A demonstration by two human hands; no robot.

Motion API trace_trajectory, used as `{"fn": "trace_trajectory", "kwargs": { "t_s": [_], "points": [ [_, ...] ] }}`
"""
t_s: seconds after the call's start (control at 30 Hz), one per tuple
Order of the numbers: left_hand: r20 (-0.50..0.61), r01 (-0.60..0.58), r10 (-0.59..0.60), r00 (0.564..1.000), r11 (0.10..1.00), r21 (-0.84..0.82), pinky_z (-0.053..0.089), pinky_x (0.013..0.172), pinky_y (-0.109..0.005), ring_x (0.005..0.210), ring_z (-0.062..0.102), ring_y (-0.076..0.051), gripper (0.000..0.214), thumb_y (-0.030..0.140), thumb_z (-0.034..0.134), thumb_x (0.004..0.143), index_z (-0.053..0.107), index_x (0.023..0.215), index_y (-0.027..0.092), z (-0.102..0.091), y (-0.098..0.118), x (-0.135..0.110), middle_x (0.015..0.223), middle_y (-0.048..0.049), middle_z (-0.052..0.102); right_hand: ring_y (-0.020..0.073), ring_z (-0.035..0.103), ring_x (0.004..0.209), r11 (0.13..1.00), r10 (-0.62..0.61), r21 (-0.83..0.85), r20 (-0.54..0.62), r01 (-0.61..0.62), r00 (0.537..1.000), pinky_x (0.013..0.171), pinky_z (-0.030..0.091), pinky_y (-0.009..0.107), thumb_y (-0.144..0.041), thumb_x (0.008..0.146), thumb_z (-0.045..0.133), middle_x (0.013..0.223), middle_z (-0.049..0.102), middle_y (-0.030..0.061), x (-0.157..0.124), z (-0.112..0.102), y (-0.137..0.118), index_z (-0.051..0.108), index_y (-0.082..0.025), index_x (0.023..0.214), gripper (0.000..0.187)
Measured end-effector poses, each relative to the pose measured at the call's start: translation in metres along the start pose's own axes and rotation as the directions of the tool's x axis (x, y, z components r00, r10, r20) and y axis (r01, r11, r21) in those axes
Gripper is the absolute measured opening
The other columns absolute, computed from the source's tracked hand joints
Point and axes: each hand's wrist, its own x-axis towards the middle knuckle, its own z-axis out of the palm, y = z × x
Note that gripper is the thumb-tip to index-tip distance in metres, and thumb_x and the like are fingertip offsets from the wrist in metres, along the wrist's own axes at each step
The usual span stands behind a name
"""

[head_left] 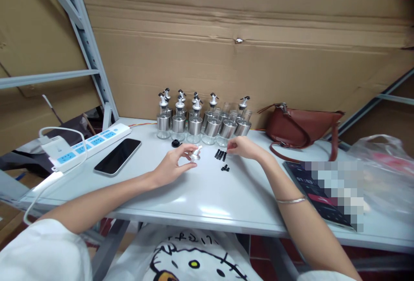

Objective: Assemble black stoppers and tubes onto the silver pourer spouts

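Between the thumb and fingers of my left hand (pixel 176 164) is a white pourer spout (pixel 195 155). My right hand (pixel 244 148) is closed in a pinch at the far end of a small group of narrow black pieces (pixel 220 155); whatever lies between its fingertips is too small to make out. Nearer me are several tiny black parts (pixel 225 168). A round black stopper (pixel 175 143) rests just beyond my left hand. Behind both hands stand glass bottles with steel bands (pixel 195 125), several topped with white-and-black pourers (pixel 196 103) and others with bare necks.
On the left lie a black phone (pixel 119 156) and a white power strip (pixel 93 145) with a plugged-in charger and cable. To the right are a brown handbag (pixel 300 127), a tablet (pixel 323 194) and a clear plastic bag (pixel 384 173). Cardboard (pixel 226 65) walls the table's back.
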Motion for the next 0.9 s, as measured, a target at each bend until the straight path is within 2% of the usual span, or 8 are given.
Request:
{"fn": "trace_trajectory", "kwargs": {
  "t_s": [0.13,0.23,0.3,0.53,0.63,0.7,0.8,0.9],
  "points": [
    [-0.018,0.000,0.001,1.000,0.998,0.060,0.048,0.067,-0.026,0.079,0.057,-0.014,0.029,0.028,0.067,0.078,0.058,0.104,0.019,-0.001,0.001,0.001,0.098,-0.0062,0.065,0.0157,0.058,0.062,0.995,-0.065,0.090,0.148,0.052,0.987,0.059,0.042,0.024,-0.025,0.064,0.064,0.064,0.067,0.0009,-0.007,-0.004,-0.004,0.072,-0.016,0.071,0.013],
    [0.003,-0.063,0.063,0.998,0.997,0.039,0.049,0.073,-0.027,0.080,0.057,-0.013,0.025,0.028,0.062,0.083,0.060,0.106,0.019,-0.002,0.001,0.002,0.102,-0.0072,0.064,0.0141,0.056,0.058,0.964,-0.159,0.251,0.299,0.084,0.941,0.057,0.042,0.024,-0.024,0.058,0.069,0.061,0.066,-0.0005,-0.008,-0.001,-0.008,0.075,-0.017,0.078,0.022],
    [0.007,-0.077,0.077,0.997,0.997,0.008,0.050,0.076,-0.027,0.085,0.059,-0.014,0.023,0.027,0.060,0.085,0.061,0.106,0.019,-0.001,0.001,0.002,0.103,-0.0079,0.063,0.0136,0.055,0.056,0.945,-0.194,0.313,0.319,0.090,0.928,0.057,0.042,0.024,-0.024,0.055,0.072,0.060,0.065,-0.0006,-0.008,0.003,-0.009,0.076,-0.018,0.080,0.026],
    [0.038,-0.019,0.021,0.999,0.998,-0.067,0.053,0.084,-0.029,0.098,0.061,-0.016,0.020,0.026,0.062,0.082,0.063,0.100,0.017,0.000,0.003,0.000,0.102,-0.0085,0.064,0.0163,0.061,0.063,0.936,-0.163,0.348,0.315,0.046,0.935,0.063,0.046,0.026,-0.028,0.055,0.075,0.067,0.071,0.0023,-0.005,0.004,-0.008,0.075,-0.017,0.070,0.018],
    [0.045,0.019,-0.014,0.999,0.994,-0.107,0.054,0.086,-0.031,0.099,0.061,-0.017,0.020,0.026,0.063,0.082,0.063,0.100,0.017,0.000,0.004,0.000,0.103,-0.0088,0.065,0.0160,0.061,0.065,0.920,-0.175,0.387,0.257,0.065,0.950,0.066,0.046,0.027,-0.033,0.060,0.074,0.069,0.070,0.0031,-0.010,-0.004,-0.013,0.073,-0.016,0.072,0.021],
    [0.055,0.042,-0.034,0.998,0.989,-0.144,0.054,0.087,-0.032,0.100,0.062,-0.017,0.021,0.025,0.063,0.081,0.061,0.100,0.016,0.001,0.003,-0.001,0.104,-0.0087,0.065,0.0161,0.063,0.069,0.849,-0.209,0.522,0.187,0.083,0.960,0.068,0.048,0.028,-0.037,0.065,0.072,0.075,0.071,0.0048,-0.015,-0.009,-0.022,0.070,-0.014,0.076,0.025],
    [0.081,0.069,-0.055,0.995,0.980,-0.186,0.053,0.090,-0.034,0.100,0.064,-0.018,0.022,0.025,0.063,0.081,0.059,0.101,0.017,0.003,0.002,-0.002,0.105,-0.0085,0.067,0.0165,0.064,0.071,0.665,-0.250,0.742,0.107,0.090,0.962,0.069,0.049,0.031,-0.038,0.067,0.072,0.080,0.071,0.0066,-0.022,-0.013,-0.038,0.065,-0.014,0.078,0.028],
    [0.107,0.065,-0.045,0.993,0.979,-0.191,0.052,0.091,-0.035,0.102,0.064,-0.018,0.022,0.024,0.062,0.082,0.056,0.102,0.017,0.005,0.002,-0.004,0.106,-0.0087,0.067,0.0122,0.061,0.063,0.565,-0.250,0.811,-0.005,0.151,0.968,0.064,0.047,0.028,-0.033,0.066,0.075,0.069,0.068,0.0020,-0.023,-0.006,-0.054,0.064,-0.014,0.076,0.024]
  ]
}}
